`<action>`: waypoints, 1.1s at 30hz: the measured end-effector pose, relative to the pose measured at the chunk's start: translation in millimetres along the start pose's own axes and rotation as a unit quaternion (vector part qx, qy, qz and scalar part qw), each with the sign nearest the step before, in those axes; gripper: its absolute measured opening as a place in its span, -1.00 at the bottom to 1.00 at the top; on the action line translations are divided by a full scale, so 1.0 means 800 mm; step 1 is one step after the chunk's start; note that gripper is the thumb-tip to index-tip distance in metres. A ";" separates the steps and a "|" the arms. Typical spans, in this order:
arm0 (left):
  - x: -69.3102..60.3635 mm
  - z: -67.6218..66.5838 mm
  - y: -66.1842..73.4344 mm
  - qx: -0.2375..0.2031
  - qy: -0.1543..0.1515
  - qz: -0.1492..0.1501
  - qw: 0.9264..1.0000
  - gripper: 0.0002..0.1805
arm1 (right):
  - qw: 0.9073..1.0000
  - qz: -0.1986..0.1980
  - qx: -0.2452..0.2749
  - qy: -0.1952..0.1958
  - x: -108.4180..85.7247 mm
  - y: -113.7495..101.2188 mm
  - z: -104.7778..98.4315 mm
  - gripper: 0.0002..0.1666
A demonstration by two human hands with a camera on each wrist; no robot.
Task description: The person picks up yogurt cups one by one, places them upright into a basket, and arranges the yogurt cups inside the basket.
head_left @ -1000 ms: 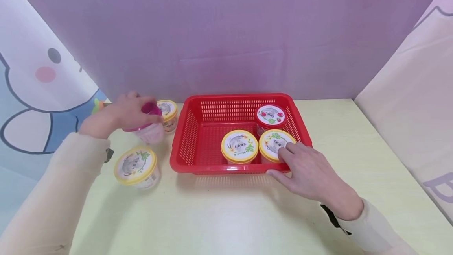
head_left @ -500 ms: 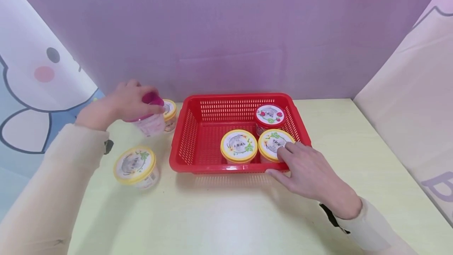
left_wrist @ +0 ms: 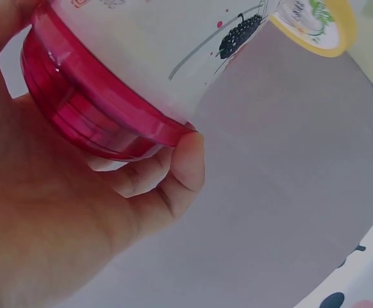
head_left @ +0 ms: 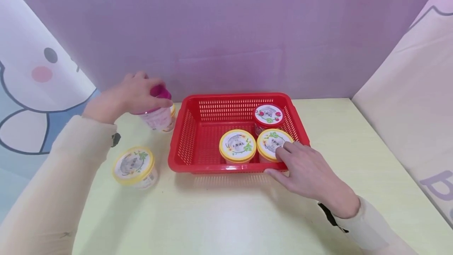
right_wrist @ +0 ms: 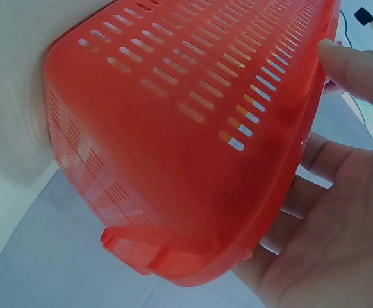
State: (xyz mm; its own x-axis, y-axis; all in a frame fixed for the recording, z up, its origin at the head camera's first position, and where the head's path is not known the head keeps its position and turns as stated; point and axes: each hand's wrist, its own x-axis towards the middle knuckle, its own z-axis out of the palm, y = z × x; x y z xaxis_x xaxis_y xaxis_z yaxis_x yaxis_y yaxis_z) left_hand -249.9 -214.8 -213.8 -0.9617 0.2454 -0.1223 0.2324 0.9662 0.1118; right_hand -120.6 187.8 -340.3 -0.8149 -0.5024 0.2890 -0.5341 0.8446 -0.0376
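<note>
My left hand (head_left: 136,95) holds a clear tub with a magenta lid (head_left: 157,120) from above, at the left of the basket. In the left wrist view the fingers curl round the magenta lid (left_wrist: 103,96), and a blackberry print shows on the tub's side. My right hand (head_left: 313,172) grips the front rim of the red plastic basket (head_left: 205,168) near its right corner, thumb outside and fingers over the rim. Inside the basket stand a red-lidded tub (head_left: 269,115) and two yellow-lidded tubs, one in the middle (head_left: 237,146) and one beside my right fingers (head_left: 274,145).
A yellow-lidded tub (head_left: 134,166) stands on the pale table (head_left: 212,219) at front left. Another yellow-lidded tub (head_left: 173,111) is mostly hidden behind the held one. A purple cloth backdrop (head_left: 230,38) rises behind, with printed cloth panels at both sides.
My left hand has moved right and slightly away from me with the magenta-lidded tub, covering more of the yellow-lidded tub behind. My right hand stays on the basket rim.
</note>
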 end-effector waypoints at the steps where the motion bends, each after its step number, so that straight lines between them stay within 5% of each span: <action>1: 0.001 -0.001 0.002 0.001 -0.001 0.000 1.000 -0.08 | 1.000 0.000 0.001 0.000 0.000 0.000 0.000 -0.51; 16: 0.019 -0.021 0.049 0.030 -0.012 0.028 0.999 -0.07 | 1.000 -0.002 0.001 0.001 0.002 -0.002 0.001 -0.51; 33: 0.049 -0.006 0.101 0.027 -0.010 0.053 0.998 -0.21 | 1.000 0.005 0.004 -0.006 0.003 -0.004 0.002 -0.51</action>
State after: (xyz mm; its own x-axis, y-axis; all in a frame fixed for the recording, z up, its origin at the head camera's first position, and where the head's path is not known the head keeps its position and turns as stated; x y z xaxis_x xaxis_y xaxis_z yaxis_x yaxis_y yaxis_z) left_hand -269.2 -127.5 -204.5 -0.9281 0.3481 -0.1319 0.3413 0.9372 0.0716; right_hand -121.5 183.6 -341.0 -0.8231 -0.4956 0.2771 -0.5269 0.8486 -0.0475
